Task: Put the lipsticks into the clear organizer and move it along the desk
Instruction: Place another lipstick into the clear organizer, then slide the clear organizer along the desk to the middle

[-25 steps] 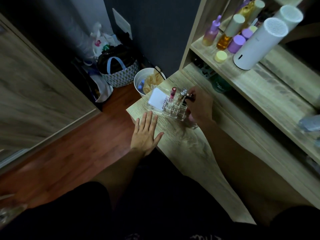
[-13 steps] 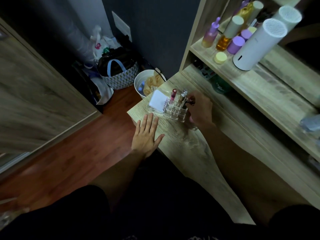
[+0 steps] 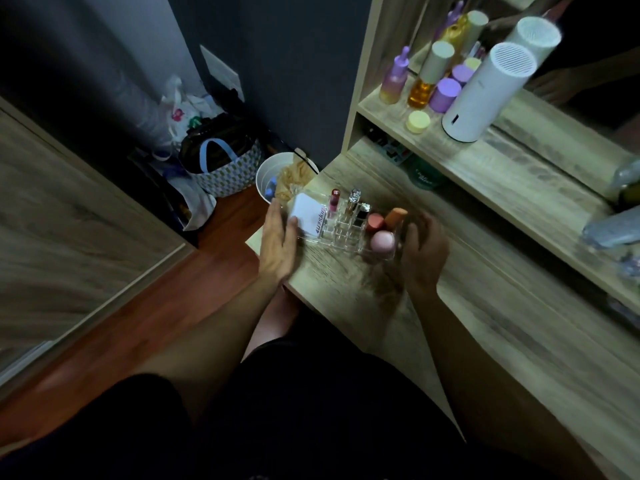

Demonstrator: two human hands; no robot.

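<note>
The clear organizer (image 3: 343,237) stands on the wooden desk (image 3: 346,285) near its left end. In its slots stand a pink lipstick (image 3: 334,199), a silver-capped lipstick (image 3: 354,199) and a black lipstick (image 3: 362,214). A white box (image 3: 306,213) fills its left part, while a red cap (image 3: 375,222), an orange tube (image 3: 396,216) and a round pink item (image 3: 382,241) fill its right. My left hand (image 3: 277,239) presses on the organizer's left end, thumb on the box. My right hand (image 3: 420,245) cups the right end, blurred.
A shelf (image 3: 485,157) over the desk carries bottles, jars and a white cylinder (image 3: 485,88). Left of the desk, on the floor, stand a white bin (image 3: 268,174) and a patterned bag (image 3: 225,168). The desk's front edge runs just below my hands.
My left hand rose from lying flat on the desk to the organizer's left end. My right hand left the lipsticks and went to the right end, uncovering the items there.
</note>
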